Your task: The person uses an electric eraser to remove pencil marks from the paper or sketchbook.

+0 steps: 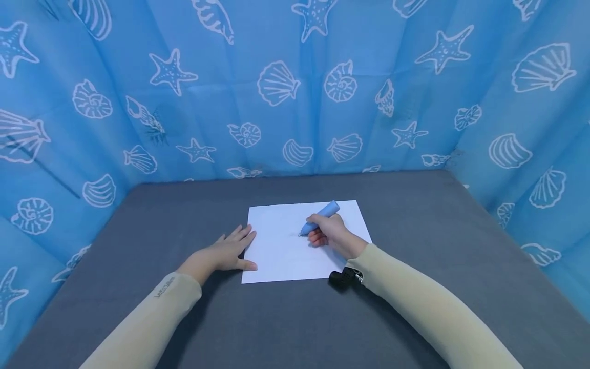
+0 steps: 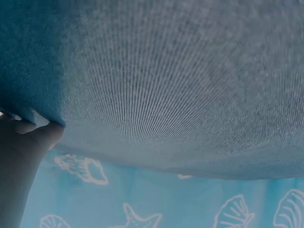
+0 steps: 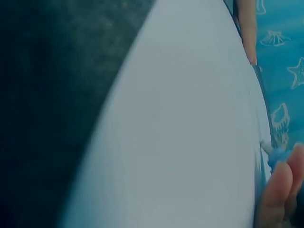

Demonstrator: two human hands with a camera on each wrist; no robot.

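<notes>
A sheet of white paper (image 1: 276, 256) lies flat on the grey cloth. My right hand (image 1: 329, 233) grips a thick blue pen (image 1: 330, 209), its tip down at the middle of the sheet. Beside the tip there is a faint mark, too small to make out. In the right wrist view the pen's pale tip (image 3: 267, 147) shows near the paper, with fingertips (image 3: 280, 180) around the blue body. My left hand (image 1: 226, 251) rests with spread fingers across the sheet's left edge; part of it shows in the left wrist view (image 2: 28, 142).
Grey cloth (image 1: 295, 328) covers the table on every side of the paper. A blue curtain (image 1: 295, 102) with white shells and starfish stands behind and at both sides. Under the right wrist is a small black device (image 1: 342, 279), close to the sheet's lower right corner.
</notes>
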